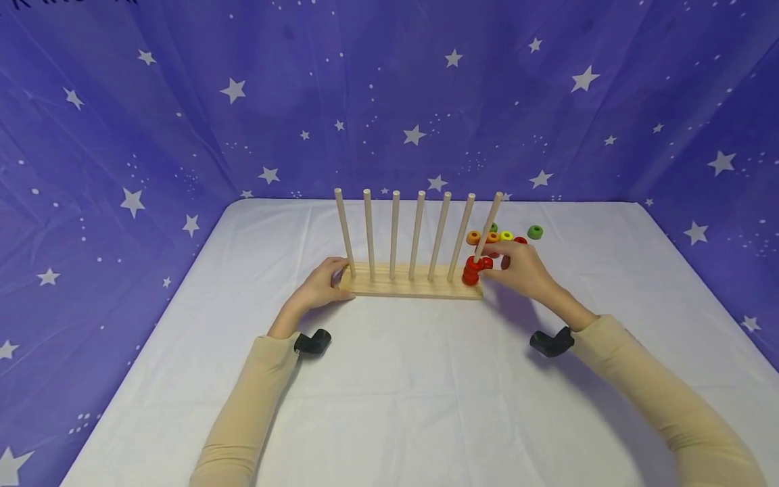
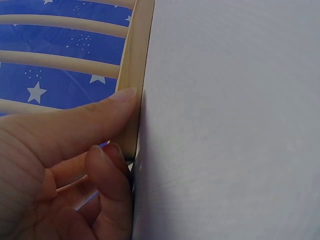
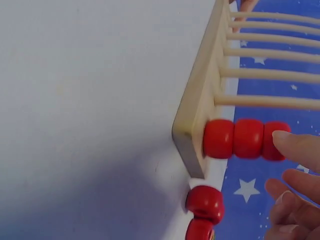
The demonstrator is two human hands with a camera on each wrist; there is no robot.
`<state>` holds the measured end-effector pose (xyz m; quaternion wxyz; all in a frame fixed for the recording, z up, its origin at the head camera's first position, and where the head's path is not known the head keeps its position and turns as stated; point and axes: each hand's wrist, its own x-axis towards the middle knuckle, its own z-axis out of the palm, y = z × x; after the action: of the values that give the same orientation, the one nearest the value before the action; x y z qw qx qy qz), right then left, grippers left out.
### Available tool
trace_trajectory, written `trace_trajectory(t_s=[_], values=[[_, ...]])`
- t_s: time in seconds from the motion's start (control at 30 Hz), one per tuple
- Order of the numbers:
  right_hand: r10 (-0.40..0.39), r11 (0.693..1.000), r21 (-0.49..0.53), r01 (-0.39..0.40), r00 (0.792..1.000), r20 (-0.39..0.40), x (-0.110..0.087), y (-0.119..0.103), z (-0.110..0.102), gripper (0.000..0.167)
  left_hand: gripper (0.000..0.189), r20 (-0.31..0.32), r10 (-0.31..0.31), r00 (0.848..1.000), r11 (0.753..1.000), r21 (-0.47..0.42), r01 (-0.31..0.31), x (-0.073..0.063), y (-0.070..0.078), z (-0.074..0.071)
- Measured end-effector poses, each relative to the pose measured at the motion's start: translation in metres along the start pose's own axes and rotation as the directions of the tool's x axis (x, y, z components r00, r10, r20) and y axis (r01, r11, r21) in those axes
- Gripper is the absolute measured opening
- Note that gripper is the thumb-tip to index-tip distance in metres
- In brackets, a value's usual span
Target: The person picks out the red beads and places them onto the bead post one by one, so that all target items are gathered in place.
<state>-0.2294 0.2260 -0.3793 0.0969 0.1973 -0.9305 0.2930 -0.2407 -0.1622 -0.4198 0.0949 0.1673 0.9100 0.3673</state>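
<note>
A pale wooden stand [image 1: 414, 291] with several upright pegs sits across the middle of the table. My left hand [image 1: 319, 284] holds its left end, the thumb [image 2: 117, 107] pressed against the front side of the base and the other fingers curled at the end. Three red beads [image 3: 247, 138] are stacked on the rightmost peg. My right hand [image 1: 525, 272] is at this peg, gripping the topmost red bead [image 3: 270, 152] with the thumb on its side. Its other visible fingers curl loosely off to one side. Part of the grip is hidden behind the peg.
Loose beads lie behind and right of the stand: orange ones [image 1: 473, 238], a yellow one [image 1: 507, 236], green ones [image 1: 535, 233] and red ones [image 3: 205, 204], near the right end of the base. A white cloth [image 1: 389, 392] covers the table; a starry blue curtain [image 1: 341, 81] surrounds it.
</note>
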Motion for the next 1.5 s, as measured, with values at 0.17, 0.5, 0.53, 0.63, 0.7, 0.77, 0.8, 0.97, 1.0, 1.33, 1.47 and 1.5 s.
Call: trace_trajectory(t_s=[0.17,0.5,0.53,0.63,0.7,0.77,0.8,0.97,1.0,1.33,1.47,1.5], values=[[-0.002,0.999,-0.035,0.002,1.0,0.007,0.0,0.009,-0.003,0.037,0.077,0.004,-0.01,1.0,1.0,-0.006,0.01,0.0,0.0,-0.002],[0.052,0.996,-0.081,-0.048,0.998,0.048,0.007,0.026,0.002,0.029,0.077,0.005,-0.007,1.0,1.0,-0.026,0.007,-0.002,-0.002,0.001],[0.057,0.995,-0.085,-0.052,0.997,0.052,0.008,0.028,0.003,0.029,0.077,0.004,-0.011,1.0,1.0,-0.028,0.011,-0.002,-0.002,0.001],[0.068,0.994,-0.094,-0.062,0.996,0.064,0.011,0.031,0.005,0.029,0.077,0.002,-0.018,1.0,0.999,-0.029,0.018,-0.002,0.0,0.0],[0.07,0.993,-0.097,-0.064,0.995,0.067,0.013,0.032,0.006,0.028,0.077,0.003,-0.021,1.0,0.999,-0.03,0.021,-0.002,0.0,-0.001],[0.068,0.993,-0.102,-0.06,0.995,0.072,0.015,0.033,0.007,0.029,0.077,0.004,-0.021,1.0,0.999,-0.027,0.022,-0.002,0.001,-0.001],[0.064,0.993,-0.105,-0.056,0.995,0.075,0.016,0.033,0.008,0.029,0.077,0.004,-0.023,1.0,0.999,-0.028,0.024,-0.002,0.001,-0.002],[0.074,0.991,-0.121,-0.061,0.991,0.109,0.019,0.032,0.011,0.033,0.077,0.009,-0.028,1.0,0.999,-0.022,0.028,-0.002,0.002,-0.002],[0.08,0.99,-0.121,-0.066,0.99,0.116,0.019,0.032,0.011,0.034,0.077,0.011,-0.027,1.0,0.999,-0.022,0.027,-0.002,0.002,-0.002],[0.101,0.986,-0.148,-0.08,0.985,0.143,0.018,0.038,0.011,0.036,0.078,0.007,-0.032,0.999,0.999,-0.017,0.032,0.001,0.001,0.0],[0.116,0.986,-0.137,-0.094,0.98,0.159,0.016,0.039,0.009,0.037,0.078,0.009,-0.033,0.999,0.999,-0.025,0.034,0.001,0.001,0.0],[0.123,0.986,-0.135,-0.101,0.979,0.165,0.015,0.039,0.009,0.037,0.077,0.009,-0.033,0.999,0.999,-0.023,0.033,0.001,0.0,0.0]])
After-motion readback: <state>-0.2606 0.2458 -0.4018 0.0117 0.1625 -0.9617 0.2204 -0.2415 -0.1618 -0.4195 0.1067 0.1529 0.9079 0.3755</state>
